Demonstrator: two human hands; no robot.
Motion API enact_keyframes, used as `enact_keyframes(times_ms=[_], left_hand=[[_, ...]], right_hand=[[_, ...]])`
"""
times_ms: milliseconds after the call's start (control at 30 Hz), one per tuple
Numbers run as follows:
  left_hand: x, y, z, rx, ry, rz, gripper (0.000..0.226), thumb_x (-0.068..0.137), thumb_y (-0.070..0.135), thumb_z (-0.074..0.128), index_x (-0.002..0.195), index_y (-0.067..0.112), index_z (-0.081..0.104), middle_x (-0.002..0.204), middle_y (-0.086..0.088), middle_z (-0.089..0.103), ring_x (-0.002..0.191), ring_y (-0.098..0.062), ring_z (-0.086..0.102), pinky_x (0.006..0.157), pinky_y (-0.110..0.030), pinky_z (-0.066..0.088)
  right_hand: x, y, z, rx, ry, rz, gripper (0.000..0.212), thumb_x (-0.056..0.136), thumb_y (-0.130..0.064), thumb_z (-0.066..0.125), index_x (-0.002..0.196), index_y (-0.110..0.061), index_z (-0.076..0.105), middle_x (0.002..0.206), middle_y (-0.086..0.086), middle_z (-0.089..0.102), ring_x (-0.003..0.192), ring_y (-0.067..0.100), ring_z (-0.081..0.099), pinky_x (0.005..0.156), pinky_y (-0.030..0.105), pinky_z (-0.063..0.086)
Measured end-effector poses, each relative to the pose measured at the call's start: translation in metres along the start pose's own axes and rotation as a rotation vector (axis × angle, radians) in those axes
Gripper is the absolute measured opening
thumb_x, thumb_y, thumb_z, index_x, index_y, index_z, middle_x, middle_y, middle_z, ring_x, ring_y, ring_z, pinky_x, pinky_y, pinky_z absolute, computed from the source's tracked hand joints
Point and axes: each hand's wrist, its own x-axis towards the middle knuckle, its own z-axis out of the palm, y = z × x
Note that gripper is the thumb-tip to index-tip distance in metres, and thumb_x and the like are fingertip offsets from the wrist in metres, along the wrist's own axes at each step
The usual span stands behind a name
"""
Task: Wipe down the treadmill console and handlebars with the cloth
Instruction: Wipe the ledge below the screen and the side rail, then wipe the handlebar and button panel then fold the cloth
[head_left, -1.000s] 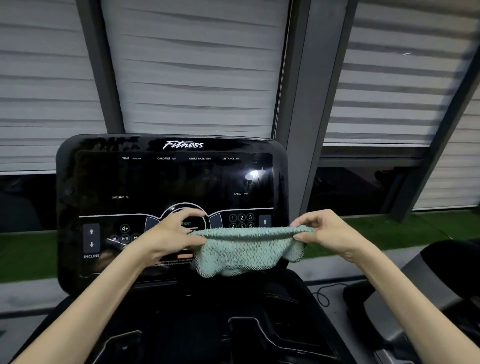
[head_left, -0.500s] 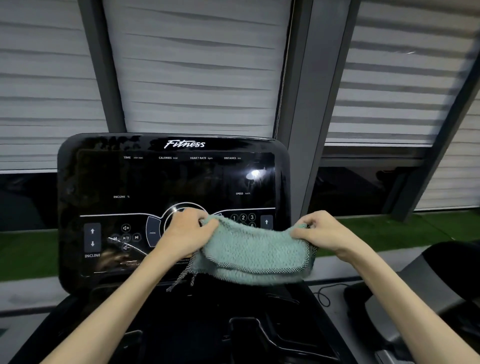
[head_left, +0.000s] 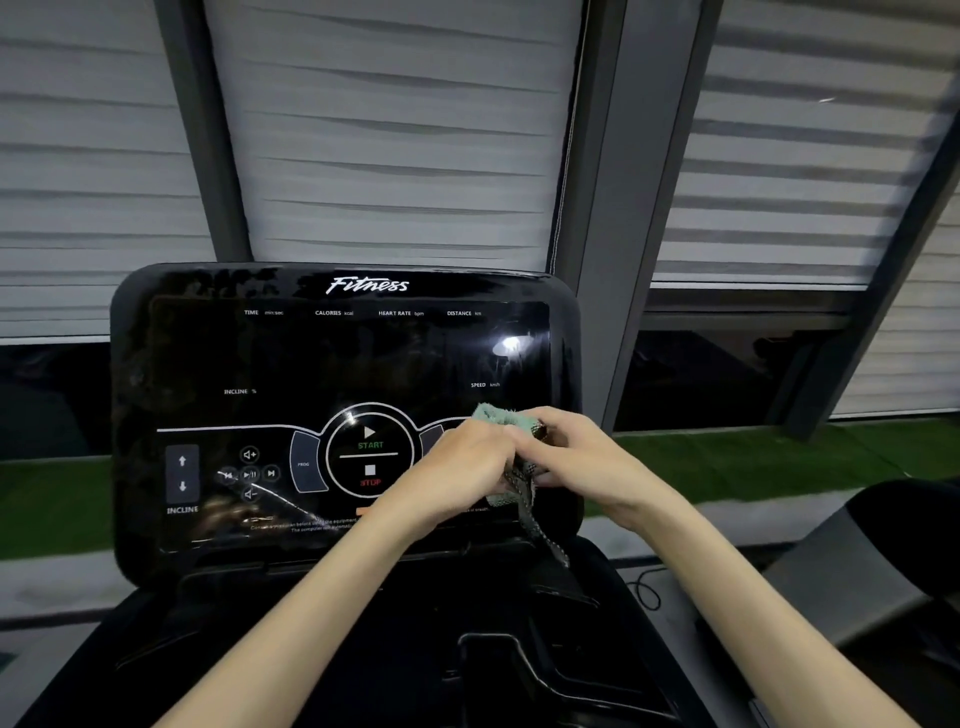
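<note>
The glossy black treadmill console (head_left: 332, 358) stands upright in front of me, with a round START/STOP dial at its lower middle. A teal knitted cloth (head_left: 496, 414) is bunched up small in front of the console's lower right part. My left hand (head_left: 462, 462) and my right hand (head_left: 576, 457) meet there, both closed around the cloth, which mostly hides between them. A frayed corner of the cloth hangs down below my hands. The handlebars are dark shapes at the bottom, hard to make out.
A dark tray with recesses (head_left: 519, 670) lies below the console. Grey window posts and white blinds (head_left: 395, 130) fill the background. Another machine (head_left: 883, 551) sits at the right, with a cable (head_left: 644, 592) on the floor beside it.
The cloth was stretched wide between my hands, then folded. My hands have come together at the console's lower right, and the cloth is now bunched into a small wad.
</note>
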Motion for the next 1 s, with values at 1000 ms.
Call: enact_keyframes(times_ms=[1000], left_hand=[[0.008, -0.048, 0.001, -0.293, 0.103, 0.099, 0.019, 0.100, 0.027, 0.054, 0.106, 0.044, 0.048, 0.093, -0.023, 0.073, 0.090, -0.039, 0.069, 0.086, -0.047, 0.054]], right_hand=[[-0.011, 0.050, -0.026, 0.474, 0.063, 0.191, 0.020, 0.102, -0.017, 0.043, 0.119, -0.023, 0.051, 0.102, 0.007, 0.066, 0.080, 0.020, 0.066, 0.066, 0.037, 0.054]])
